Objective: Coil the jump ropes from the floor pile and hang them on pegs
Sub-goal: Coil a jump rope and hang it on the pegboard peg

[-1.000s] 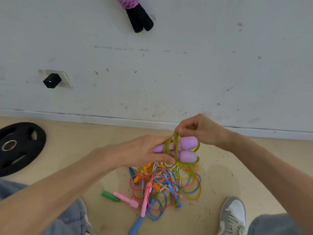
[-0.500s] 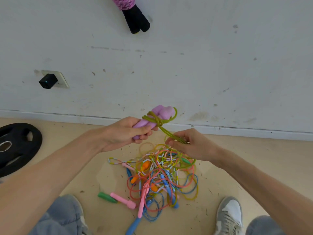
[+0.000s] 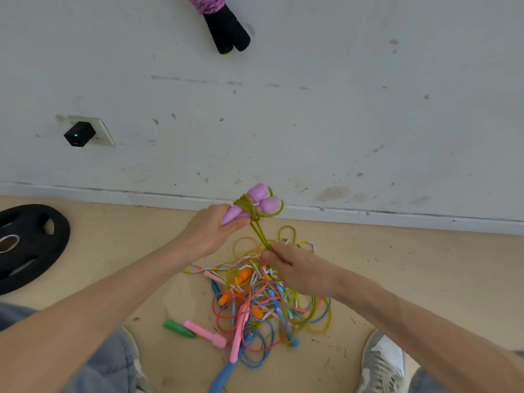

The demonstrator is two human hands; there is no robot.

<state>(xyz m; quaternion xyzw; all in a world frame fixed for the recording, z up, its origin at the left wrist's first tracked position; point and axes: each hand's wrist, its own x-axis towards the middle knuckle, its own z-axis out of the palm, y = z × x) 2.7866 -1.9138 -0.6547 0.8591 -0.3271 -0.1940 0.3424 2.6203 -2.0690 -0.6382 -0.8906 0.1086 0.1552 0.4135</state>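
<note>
**You:** How far along am I?

**Spotter:** Begin at your left hand [image 3: 212,231]. It grips the narrow ends of the two purple handles [image 3: 262,198], held side by side. The olive rope [image 3: 256,225] is wound a few turns round them, then runs taut down to your right hand [image 3: 295,268], which pinches it just below and to the right of the left. Your hands are apart, joined only by that cord.

**You:** So this one is nearly coiled?

**Spotter:** I'd say only begun. The rest of the cord seems to trail from your right hand into the floor pile [image 3: 263,304] beneath both hands, where pink, blue, orange and beaded ropes lie tangled. High above your hands one black-handled rope [image 3: 226,32] hangs on the wall, its peg out of view. Most of the job is left.
</note>
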